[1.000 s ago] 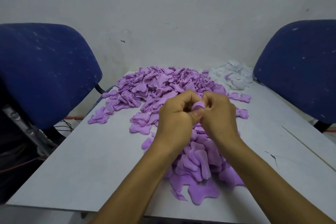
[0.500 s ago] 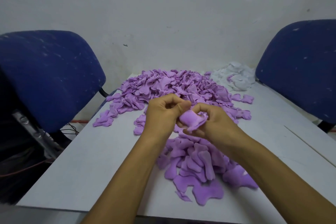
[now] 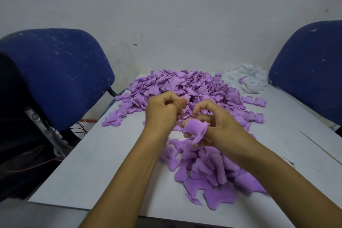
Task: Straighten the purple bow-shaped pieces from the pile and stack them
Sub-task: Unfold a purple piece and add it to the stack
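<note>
We hold 1 crumpled purple piece point(image 3: 196, 130) in our right hand point(image 3: 220, 126), above the table point(image 3: 103, 161) and between the 2 heaps. The fingers curl round it from the right and below, and the soft cloth bulges out over the fingertips toward the left, with a loose flap hanging down below the hand. That puts the piece on the inner side of the right grip, facing the other hand, which we judge is a good way to present it for smoothing.

Our left hand point(image 3: 162, 111) sits just beside it, slightly higher and further back, with fingers curled tight. We cannot tell whether it pinches a corner of the piece or closes on nothing, since the fingertips are hidden against the purple behind.

The big unsorted pile point(image 3: 177, 85) lies at the far end of the table, near the wall, with a small white heap point(image 3: 248, 79) to its right. The straightened pieces form a rough stack point(image 3: 209, 170) nearer to us, under our right forearm, so the drop from hand to stack is short. 2 blue chairs flank the table: 1 on the left point(image 3: 55, 72) and 1 on the right point(image 3: 311, 65).
</note>
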Tool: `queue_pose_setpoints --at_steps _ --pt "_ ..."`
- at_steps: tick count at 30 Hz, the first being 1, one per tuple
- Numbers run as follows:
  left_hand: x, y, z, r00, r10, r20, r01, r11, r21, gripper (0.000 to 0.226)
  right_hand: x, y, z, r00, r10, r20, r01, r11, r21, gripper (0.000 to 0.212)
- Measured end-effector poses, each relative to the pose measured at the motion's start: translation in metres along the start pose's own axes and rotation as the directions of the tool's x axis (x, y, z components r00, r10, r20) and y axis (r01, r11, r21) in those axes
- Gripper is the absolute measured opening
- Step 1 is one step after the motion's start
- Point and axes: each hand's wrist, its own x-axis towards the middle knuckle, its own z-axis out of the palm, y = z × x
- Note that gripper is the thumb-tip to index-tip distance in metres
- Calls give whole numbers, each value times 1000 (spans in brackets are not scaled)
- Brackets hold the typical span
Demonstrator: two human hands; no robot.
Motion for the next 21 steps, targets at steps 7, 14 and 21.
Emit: queue_pose_setpoints --at_steps 7,14,21 --pt "-10 2 0 928 55 369 -82 995 56 9 4 -4 -7 966 -21 -259 3 997 -72 22" --pt "-6 -6 12 991 -47 123 51 998 -35 26 7 4 4 990 -21 -138 5 993 -115 12" --pt "11 -6 -2 976 -197 95 195 980 36 25 8 7 -24 881 -465 83 374 578 -725 61"
